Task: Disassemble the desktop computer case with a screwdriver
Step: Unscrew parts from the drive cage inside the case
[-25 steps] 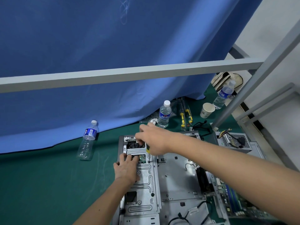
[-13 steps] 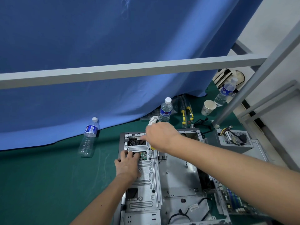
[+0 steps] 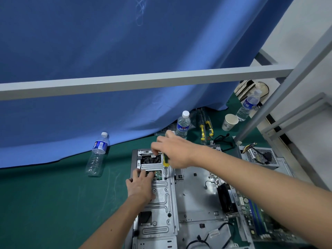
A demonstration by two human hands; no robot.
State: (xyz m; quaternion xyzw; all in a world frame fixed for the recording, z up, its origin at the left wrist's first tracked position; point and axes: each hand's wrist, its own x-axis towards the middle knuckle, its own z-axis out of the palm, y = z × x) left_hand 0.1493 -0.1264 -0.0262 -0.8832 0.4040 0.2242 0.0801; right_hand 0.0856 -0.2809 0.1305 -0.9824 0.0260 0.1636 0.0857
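The opened computer case (image 3: 190, 198) lies flat on the green worktop (image 3: 53, 203) in the lower centre of the frame, its ribbed metal bracket (image 3: 161, 200) running along the case's left side. The right hand (image 3: 173, 151) reaches in from the lower right and grips the green-and-yellow handle of a screwdriver (image 3: 165, 163), fingers curled round it; the shaft stands nearly upright with its tip at a hole in the bracket beside a small green circuit board (image 3: 158, 174). The left hand (image 3: 142, 186) rests palm down on the bracket, fingers spread, fingertips at the edge of an opening. A motherboard (image 3: 255, 216) sits at the lower right, a power supply (image 3: 260, 156) at right centre. Three water bottles stand on the worktop: one (image 3: 97, 155) at left, one (image 3: 182, 126) just above the right hand, one (image 3: 248, 105) at upper right beside a paper cup (image 3: 229, 122). Spare screwdrivers (image 3: 205, 129) lie between.
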